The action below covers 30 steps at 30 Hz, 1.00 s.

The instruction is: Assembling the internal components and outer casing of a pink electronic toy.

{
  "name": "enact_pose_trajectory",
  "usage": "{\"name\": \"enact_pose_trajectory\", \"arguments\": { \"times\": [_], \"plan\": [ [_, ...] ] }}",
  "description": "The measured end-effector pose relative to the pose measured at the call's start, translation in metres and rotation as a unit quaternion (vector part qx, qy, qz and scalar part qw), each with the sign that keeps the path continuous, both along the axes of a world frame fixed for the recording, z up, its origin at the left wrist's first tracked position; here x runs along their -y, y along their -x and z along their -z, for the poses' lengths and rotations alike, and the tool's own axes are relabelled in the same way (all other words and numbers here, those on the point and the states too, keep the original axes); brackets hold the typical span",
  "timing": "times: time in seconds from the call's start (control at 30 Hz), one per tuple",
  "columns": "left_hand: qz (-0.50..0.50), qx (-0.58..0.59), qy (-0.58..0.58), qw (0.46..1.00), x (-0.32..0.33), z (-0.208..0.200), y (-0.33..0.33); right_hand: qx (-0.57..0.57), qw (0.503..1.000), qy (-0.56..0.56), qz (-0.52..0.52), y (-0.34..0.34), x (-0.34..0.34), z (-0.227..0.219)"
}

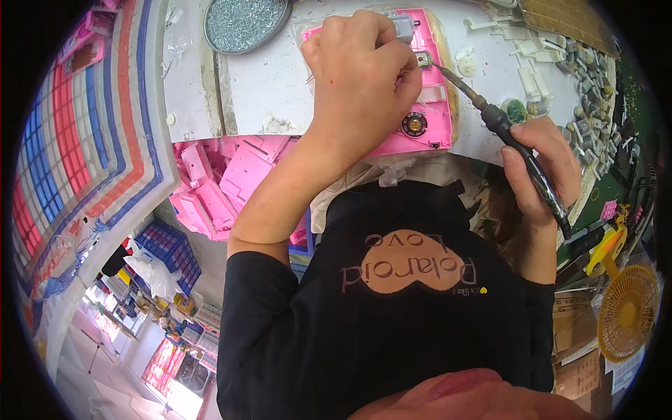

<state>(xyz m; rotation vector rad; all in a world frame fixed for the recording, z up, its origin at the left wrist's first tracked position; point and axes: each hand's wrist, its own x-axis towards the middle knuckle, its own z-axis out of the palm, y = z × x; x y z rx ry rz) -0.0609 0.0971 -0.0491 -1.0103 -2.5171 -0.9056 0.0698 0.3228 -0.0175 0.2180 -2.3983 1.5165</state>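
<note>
A pink plastic housing point(441, 129) lies on the bench in front of me, with a small round black speaker point(414, 124) fitted near its close end. At its far end sits a grey motor-like part point(404, 26). My right hand point(542, 168) is wrapped round the black handle of a soldering iron point(514, 136). The iron's tip is at or just beside a small metal-edged component point(423, 59) in the housing; whether they touch, I cannot tell. My left hand point(367, 77) is over the housing's left side, fingers curled and pinched together, hiding whatever they hold.
A round dish of small screws point(245, 24) stands at the far left. Pink plastic parts point(231, 175) are heaped below the bench's near left edge. White plastic pieces point(535, 80) and many small grey motor-like parts point(591, 105) spread at the right. A yellow fan point(628, 313) stands lower right.
</note>
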Motion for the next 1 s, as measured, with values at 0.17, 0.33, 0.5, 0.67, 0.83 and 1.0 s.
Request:
{"name": "enact_pose_trajectory", "arguments": {
  "times": [0.17, 0.33, 0.5, 0.67, 0.83, 1.0],
  "plan": [
    [-0.002, -0.010, 0.007, 1.000, -0.001, 0.002, 0.000, -0.003, 1.000, -0.010, -0.001, 0.001, 0.002, 0.001],
    [0.000, 0.032, 0.067, 0.997, -0.003, -0.024, 0.001, 0.001, 0.999, -0.037, -0.012, 0.004, 0.003, -0.003],
    [0.028, 0.028, 0.037, 0.999, -0.002, -0.019, 0.002, -0.081, 0.987, -0.134, -0.037, 0.011, 0.011, -0.010],
    [0.024, 0.041, 0.041, 0.998, -0.002, -0.018, 0.002, -0.083, 0.985, -0.147, -0.037, 0.011, 0.014, -0.016],
    [0.016, 0.070, 0.067, 0.995, -0.004, -0.033, 0.000, -0.026, 0.997, -0.079, -0.002, 0.002, 0.006, -0.027],
    [0.025, 0.044, 0.055, 0.997, -0.002, -0.022, 0.001, -0.024, 0.997, -0.079, -0.009, 0.002, 0.004, -0.021]
  ]
}}
